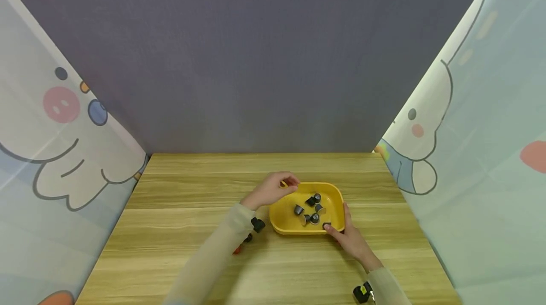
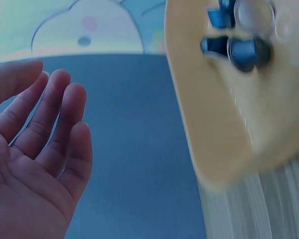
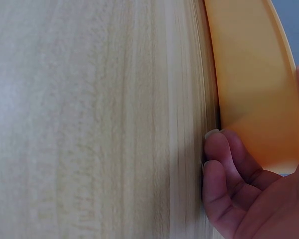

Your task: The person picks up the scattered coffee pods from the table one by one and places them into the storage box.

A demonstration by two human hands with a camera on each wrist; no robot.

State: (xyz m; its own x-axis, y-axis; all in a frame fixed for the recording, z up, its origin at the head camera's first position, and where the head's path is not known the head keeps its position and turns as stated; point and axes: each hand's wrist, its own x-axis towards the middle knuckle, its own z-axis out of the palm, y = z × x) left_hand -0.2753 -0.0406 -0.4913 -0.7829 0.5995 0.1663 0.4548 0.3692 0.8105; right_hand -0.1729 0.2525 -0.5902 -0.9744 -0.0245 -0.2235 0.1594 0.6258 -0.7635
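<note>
A yellow tray [image 1: 277, 215] with several dark coffee capsules [image 1: 314, 218] in it stands on the table. My left hand [image 1: 273, 189] is raised over the tray's left end. In the left wrist view its fingers [image 2: 72, 114] are loosely bent, and nothing lies in the palm. My right hand [image 1: 351, 238] grips the tray's near right corner. Its thumb lies over the rim by one capsule [image 1: 326, 225]. The right wrist view shows its other fingers [image 3: 217, 184] curled low against the tray's outer wall [image 3: 259, 89].
Small red [image 1: 237, 250] and black [image 1: 248, 238] things lie partly hidden beside my left forearm. A bit of red [image 1: 339, 243] shows under my right hand. The wooden table [image 1: 179, 229] meets a dark back wall [image 1: 264, 82] and printed side panels [image 1: 482, 153].
</note>
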